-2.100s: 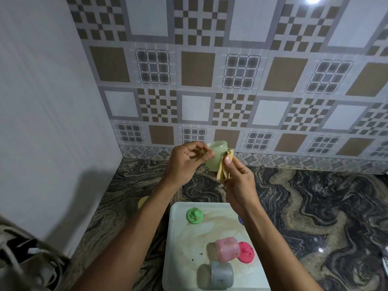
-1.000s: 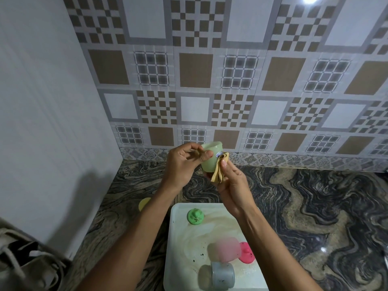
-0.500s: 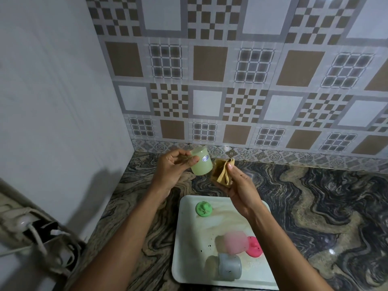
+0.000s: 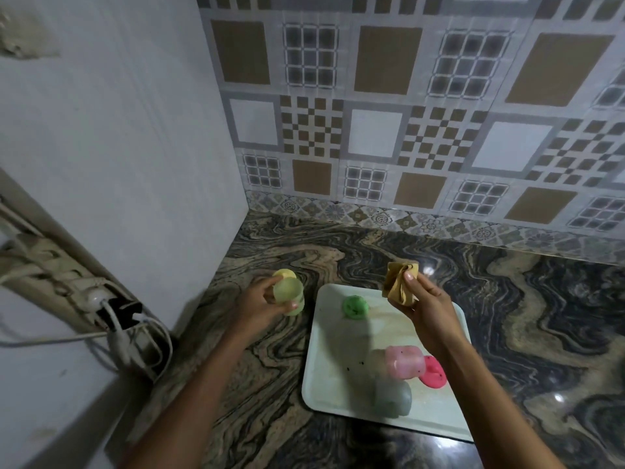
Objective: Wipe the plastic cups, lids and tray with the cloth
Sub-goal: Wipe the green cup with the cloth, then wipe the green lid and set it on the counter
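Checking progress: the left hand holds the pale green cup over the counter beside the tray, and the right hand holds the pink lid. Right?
Not quite. In the head view the right hand holds the folded cloth; the pink lid lies on the tray.

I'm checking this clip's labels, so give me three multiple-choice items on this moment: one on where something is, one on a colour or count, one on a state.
1. Where is the green lid?
A. on the tray
B. on the counter left of the tray
C. in the right hand

2. What colour is the cup in the left hand?
A. pink
B. grey
C. pale green

3. How do the pink cup and grey cup sit?
A. upright
B. on their sides
C. stacked one inside the other

Answers:
1. A: it sits on the tray, near its far left corner.
2. C: the pale green cup is gripped over the counter, left of the tray.
3. B: both lie tipped over on the tray, next to each other.
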